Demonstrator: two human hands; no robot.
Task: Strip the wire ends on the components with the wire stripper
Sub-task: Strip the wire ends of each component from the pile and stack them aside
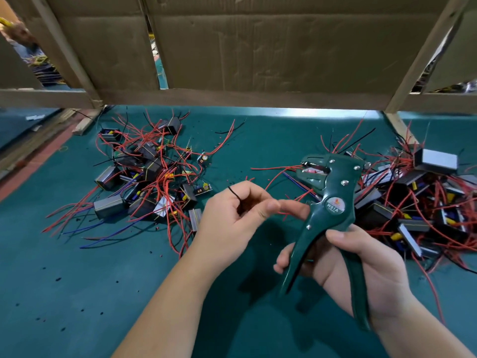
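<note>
Wire stripper (335,195) is standing in my gripping right hand (374,275), jaws facing upper left; my left hand (232,220), just left of it and below the jaws, is pinching a black wire (233,191).

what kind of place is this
Likely an electronics assembly workbench: teal mat-covered table, heaps of small grey boxed components with red wires, and a dark green metal wire stripper.

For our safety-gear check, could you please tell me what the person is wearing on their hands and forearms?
Nothing visible: the left hand and right hand are bare, without gloves, rings or a watch, and both forearms show no sleeve.
</note>
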